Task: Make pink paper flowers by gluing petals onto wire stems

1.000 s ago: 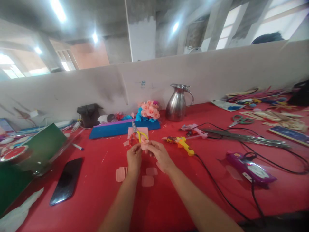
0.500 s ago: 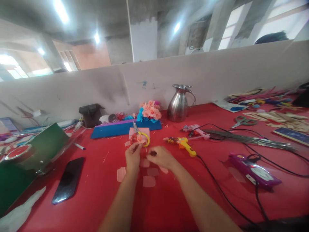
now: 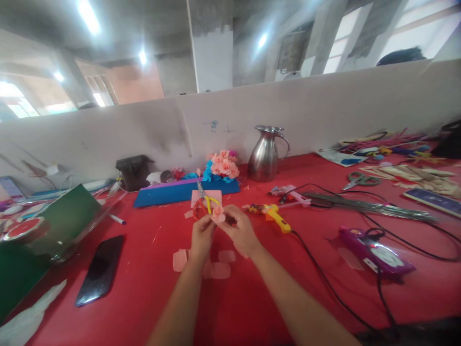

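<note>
- Head view: left hand (image 3: 201, 235) and right hand (image 3: 245, 231) both pinch the pink flower (image 3: 218, 214) around the middle of the tabletop (image 3: 144, 307); its underside's buried in fingers
- flower blocks part of the scissors (image 3: 208, 205)
- some pink petals (image 3: 222, 270), nearer the front edge, are half behind the left wrist
- green board (image 3: 75, 211) toward the left edge gets cropped

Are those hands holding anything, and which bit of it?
Yes, a small pink flower. The left hand pinches it low, near its base. The right hand is at its edge; whether it grips too can't be told.
</note>
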{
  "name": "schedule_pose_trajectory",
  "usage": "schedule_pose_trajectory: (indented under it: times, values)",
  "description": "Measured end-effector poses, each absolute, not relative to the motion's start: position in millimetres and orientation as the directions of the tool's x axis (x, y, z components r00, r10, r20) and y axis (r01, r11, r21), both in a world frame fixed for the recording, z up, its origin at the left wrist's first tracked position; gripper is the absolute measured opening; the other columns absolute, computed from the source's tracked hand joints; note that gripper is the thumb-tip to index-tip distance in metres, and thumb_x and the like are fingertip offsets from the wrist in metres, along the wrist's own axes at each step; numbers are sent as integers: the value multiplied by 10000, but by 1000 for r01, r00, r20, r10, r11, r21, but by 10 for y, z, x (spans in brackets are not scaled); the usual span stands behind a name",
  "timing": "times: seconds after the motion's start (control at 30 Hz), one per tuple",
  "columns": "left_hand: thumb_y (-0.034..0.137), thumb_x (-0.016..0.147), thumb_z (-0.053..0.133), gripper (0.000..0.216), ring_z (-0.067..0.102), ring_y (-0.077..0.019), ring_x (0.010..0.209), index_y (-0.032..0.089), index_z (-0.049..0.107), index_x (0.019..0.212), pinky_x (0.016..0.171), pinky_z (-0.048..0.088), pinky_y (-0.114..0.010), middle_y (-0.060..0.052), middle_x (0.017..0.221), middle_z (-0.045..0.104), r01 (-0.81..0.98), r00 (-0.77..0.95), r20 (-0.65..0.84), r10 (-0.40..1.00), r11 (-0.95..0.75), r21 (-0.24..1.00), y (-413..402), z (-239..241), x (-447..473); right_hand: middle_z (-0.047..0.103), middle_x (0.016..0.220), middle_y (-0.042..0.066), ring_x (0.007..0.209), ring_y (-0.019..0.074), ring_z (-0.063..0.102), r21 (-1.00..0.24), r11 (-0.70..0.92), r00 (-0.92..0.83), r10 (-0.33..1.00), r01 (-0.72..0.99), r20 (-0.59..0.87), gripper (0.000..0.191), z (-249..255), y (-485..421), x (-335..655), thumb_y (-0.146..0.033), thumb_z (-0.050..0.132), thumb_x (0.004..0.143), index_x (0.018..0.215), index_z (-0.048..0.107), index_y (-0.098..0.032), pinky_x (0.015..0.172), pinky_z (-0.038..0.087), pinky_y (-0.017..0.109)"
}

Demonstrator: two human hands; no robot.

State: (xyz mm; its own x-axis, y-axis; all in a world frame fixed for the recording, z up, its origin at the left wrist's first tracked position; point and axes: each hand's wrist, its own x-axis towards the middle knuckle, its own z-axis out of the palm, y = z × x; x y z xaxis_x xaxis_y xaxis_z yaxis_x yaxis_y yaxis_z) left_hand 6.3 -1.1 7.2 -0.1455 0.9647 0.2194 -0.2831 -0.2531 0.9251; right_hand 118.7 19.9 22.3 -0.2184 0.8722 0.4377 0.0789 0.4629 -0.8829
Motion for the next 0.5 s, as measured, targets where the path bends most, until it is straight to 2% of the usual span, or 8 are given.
schedule_pose_trajectory:
  times: [0.27, 0.5]
  values:
    - [316, 684, 664, 187, 591, -146, 724, 143, 683, 751, 762, 432, -273, -42, 747, 673, -375, -94, 101, 990, -129, 918, 28, -3, 31, 610, 853, 36, 781, 167, 561, -956, 291, -199, 935, -40, 293, 214, 217, 196, 1161, -392, 643, 701, 774, 644, -190, 699, 432, 282]
    - [275, 585, 726, 183, 563, -114, 645, 152, 634, 685, 661, 420, -231, -11, 683, 629, -435, -194, 6, 981, -91, 896, 39, -12, 25, 603, 738, 8, 675, 147, 527, -957, 288, -236, 932, 32, 273, 225, 137, 222, 1143, -393, 606, 727, 803, 624, -182, 631, 436, 270]
